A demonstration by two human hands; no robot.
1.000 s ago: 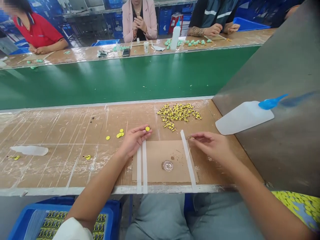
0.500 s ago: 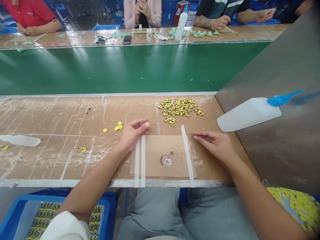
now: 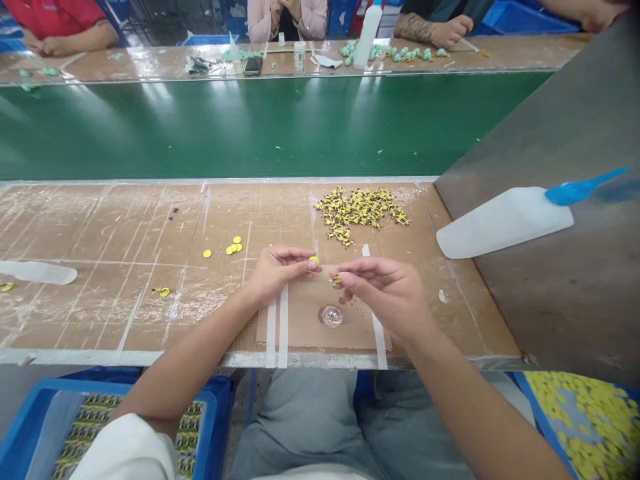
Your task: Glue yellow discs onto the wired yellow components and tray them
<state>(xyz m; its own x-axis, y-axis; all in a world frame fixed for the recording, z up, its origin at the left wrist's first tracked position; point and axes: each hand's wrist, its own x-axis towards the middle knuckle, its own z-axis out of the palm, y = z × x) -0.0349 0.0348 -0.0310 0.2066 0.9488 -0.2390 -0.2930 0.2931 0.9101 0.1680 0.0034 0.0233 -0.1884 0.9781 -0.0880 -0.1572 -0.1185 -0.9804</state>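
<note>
Between thumb and fingers, my left hand pinches a yellow disc over the far left of a taped cardboard sheet. My right hand is closed on a small yellow-and-black piece, held a short way right of the disc; its exact shape is too small to make out. The two pieces are apart. Below the hands, a small clear round dish sits on the cardboard. Beyond them lies a heap of yellow-and-black pieces.
Several loose yellow discs lie to the left. A white bottle with a blue nozzle leans against the metal panel at right. Blue trays of yellow parts stand below the table edge. Other people sit across the green belt.
My right hand has moved left and up over the cardboard, and a small yellow-and-black piece now shows in its fingers. My left hand has shifted slightly right, still with the disc.
</note>
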